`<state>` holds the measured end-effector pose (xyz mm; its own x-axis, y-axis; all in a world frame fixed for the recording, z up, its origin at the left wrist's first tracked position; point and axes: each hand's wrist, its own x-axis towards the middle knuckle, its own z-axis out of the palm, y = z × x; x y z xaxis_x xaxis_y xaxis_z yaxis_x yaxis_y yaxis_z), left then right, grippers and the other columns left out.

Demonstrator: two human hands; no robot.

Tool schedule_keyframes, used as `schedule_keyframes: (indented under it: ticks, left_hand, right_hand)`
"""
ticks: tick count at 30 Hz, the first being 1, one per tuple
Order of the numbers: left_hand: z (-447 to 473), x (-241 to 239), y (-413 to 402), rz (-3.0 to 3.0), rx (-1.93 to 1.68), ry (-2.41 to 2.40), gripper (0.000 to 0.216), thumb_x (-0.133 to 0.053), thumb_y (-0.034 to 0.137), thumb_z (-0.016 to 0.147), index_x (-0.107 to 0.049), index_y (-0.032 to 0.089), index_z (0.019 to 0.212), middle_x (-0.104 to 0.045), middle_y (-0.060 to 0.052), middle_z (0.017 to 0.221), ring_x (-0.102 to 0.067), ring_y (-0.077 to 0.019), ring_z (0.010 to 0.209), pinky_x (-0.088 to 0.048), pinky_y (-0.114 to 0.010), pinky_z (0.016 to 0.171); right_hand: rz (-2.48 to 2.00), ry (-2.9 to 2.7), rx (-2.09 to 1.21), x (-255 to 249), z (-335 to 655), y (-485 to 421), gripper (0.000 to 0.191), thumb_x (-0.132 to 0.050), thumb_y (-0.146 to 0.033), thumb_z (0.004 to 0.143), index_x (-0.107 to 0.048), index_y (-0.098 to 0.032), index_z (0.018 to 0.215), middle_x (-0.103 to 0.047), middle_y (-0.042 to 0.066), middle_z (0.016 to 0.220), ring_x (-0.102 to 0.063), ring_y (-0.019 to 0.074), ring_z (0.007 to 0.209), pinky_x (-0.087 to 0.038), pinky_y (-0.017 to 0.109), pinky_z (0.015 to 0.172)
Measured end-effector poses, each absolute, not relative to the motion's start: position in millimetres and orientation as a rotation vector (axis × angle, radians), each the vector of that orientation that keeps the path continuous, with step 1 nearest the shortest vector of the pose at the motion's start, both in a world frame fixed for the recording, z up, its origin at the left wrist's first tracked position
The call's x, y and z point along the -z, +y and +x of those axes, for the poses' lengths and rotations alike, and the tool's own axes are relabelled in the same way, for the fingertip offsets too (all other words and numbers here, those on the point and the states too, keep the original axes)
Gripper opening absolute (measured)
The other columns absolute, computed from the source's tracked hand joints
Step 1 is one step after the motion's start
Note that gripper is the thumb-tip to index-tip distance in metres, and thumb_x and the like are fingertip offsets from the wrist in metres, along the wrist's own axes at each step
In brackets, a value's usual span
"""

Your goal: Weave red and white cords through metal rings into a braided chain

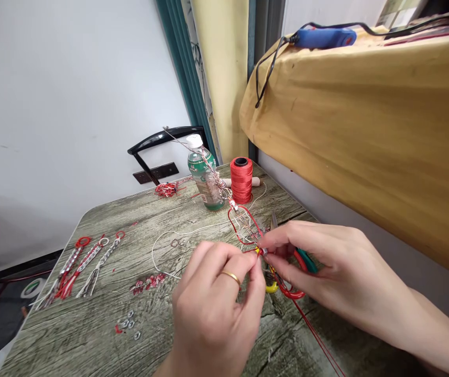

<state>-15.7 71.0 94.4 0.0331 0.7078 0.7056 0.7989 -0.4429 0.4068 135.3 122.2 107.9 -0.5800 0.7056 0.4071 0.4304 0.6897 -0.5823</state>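
Observation:
My left hand [218, 298], with a gold ring on one finger, pinches red cord [247, 210] near a small metal piece. Close against it, my right hand [322, 262] has thumb and fingertips closed at the same knot of cord. A red loop and pale strands run from there up toward the bottle; two long red strands [318, 335] trail down to the right. Beneath the hands lie scissors with red handles [293, 294], plus yellow and green handles partly hidden by my fingers. What exactly sits between the fingertips is too small to make out.
A green-labelled bottle [204, 175] and a red thread spool [241, 180] stand at the back. On the left lie several braided tassels [94, 262], beads [148, 283] and hex nuts [131, 323]. A blue tool [324, 37] with a black cable rests on the yellow cloth [365, 131].

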Motion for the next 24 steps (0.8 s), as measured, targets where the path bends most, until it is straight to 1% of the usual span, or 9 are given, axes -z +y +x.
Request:
schedule_keyframes:
  ticks: [4,8,9,11,13,15,19,21,24]
  left_hand:
    - [-17.8,-91.8,71.0,-2.220,1.351,-1.587,0.010,-0.059,0.002,0.070,-0.066,0.008,0.073,-0.061,-0.008,0.064,-0.051,-0.0154,0.063,-0.043,-0.029,0.057]
    - [-22.4,-89.9,72.5,-2.337,1.606,-1.746,0.015,-0.058,0.005,0.073,-0.068,0.013,0.082,-0.065,-0.005,0.076,-0.057,-0.0136,0.071,-0.047,-0.026,0.065]
    - [-22.9,-90.4,73.6,-2.353,1.715,-1.854,0.015,-0.059,0.007,0.073,-0.068,0.016,0.082,-0.066,-0.004,0.078,-0.058,-0.0128,0.072,-0.048,-0.024,0.065]
    - [-22.4,-92.8,76.3,-2.320,1.947,-2.131,0.013,-0.063,0.010,0.071,-0.069,0.019,0.078,-0.068,0.000,0.078,-0.061,-0.0113,0.069,-0.049,-0.021,0.061]
    - [-20.9,-95.6,79.4,-2.191,2.153,-2.401,0.011,-0.068,0.013,0.065,-0.070,0.021,0.072,-0.069,0.001,0.072,-0.061,-0.0105,0.062,-0.049,-0.018,0.053]
    - [-20.1,-97.2,82.0,-2.079,2.300,-2.601,0.009,-0.071,0.015,0.062,-0.070,0.021,0.069,-0.069,0.002,0.067,-0.060,-0.0100,0.058,-0.049,-0.017,0.052]
    - [-24.2,-94.2,84.5,-2.025,2.551,-2.730,0.008,-0.071,0.017,0.062,-0.069,0.020,0.070,-0.069,0.002,0.069,-0.060,-0.0082,0.063,-0.047,-0.015,0.060]
    - [-27.4,-91.6,85.2,-1.964,2.653,-2.785,0.009,-0.072,0.016,0.061,-0.069,0.019,0.069,-0.068,0.002,0.068,-0.057,-0.0068,0.061,-0.045,-0.014,0.059]
    - [-29.5,-89.8,87.3,-1.879,2.759,-2.864,0.010,-0.072,0.013,0.059,-0.069,0.017,0.068,-0.066,0.002,0.065,-0.054,-0.0059,0.057,-0.044,-0.015,0.055]
  right_hand:
    - [-0.860,-2.286,-0.608,-109.8,135.3,123.3,0.014,-0.056,-0.011,0.076,-0.059,-0.021,0.084,-0.061,-0.006,0.075,-0.056,0.0053,0.066,-0.041,0.014,0.061]
    - [-0.839,-2.288,-0.677,-111.0,136.4,124.7,0.017,-0.056,-0.010,0.077,-0.059,-0.023,0.087,-0.062,-0.007,0.076,-0.056,0.0037,0.067,-0.040,0.012,0.062]
    - [-0.838,-2.288,-0.681,-110.8,136.6,124.8,0.017,-0.056,-0.010,0.077,-0.059,-0.023,0.087,-0.062,-0.007,0.076,-0.056,0.0037,0.067,-0.040,0.012,0.062]
    - [-0.826,-2.294,-0.678,-110.0,136.5,124.6,0.016,-0.055,-0.011,0.077,-0.059,-0.023,0.087,-0.062,-0.007,0.076,-0.056,0.0037,0.066,-0.040,0.012,0.061]
    - [-0.812,-2.298,-0.658,-109.2,135.5,124.0,0.016,-0.055,-0.011,0.078,-0.059,-0.022,0.088,-0.062,-0.006,0.076,-0.056,0.0041,0.066,-0.040,0.013,0.060]
    - [-0.803,-2.297,-0.631,-109.1,134.5,123.4,0.017,-0.055,-0.010,0.078,-0.060,-0.022,0.089,-0.062,-0.005,0.076,-0.056,0.0047,0.065,-0.040,0.014,0.060]
    - [-0.828,-2.263,-0.716,-112.5,135.5,123.9,0.017,-0.057,-0.013,0.077,-0.061,-0.023,0.090,-0.065,-0.007,0.078,-0.058,0.0043,0.065,-0.042,0.013,0.061]
    - [-0.856,-2.249,-0.784,-115.2,137.5,124.9,0.014,-0.057,-0.015,0.077,-0.062,-0.023,0.087,-0.065,-0.008,0.076,-0.058,0.0035,0.063,-0.043,0.011,0.060]
    - [-0.866,-2.260,-0.788,-117.3,139.3,126.4,0.012,-0.057,-0.016,0.078,-0.063,-0.023,0.085,-0.065,-0.009,0.074,-0.058,0.0034,0.062,-0.042,0.012,0.059]
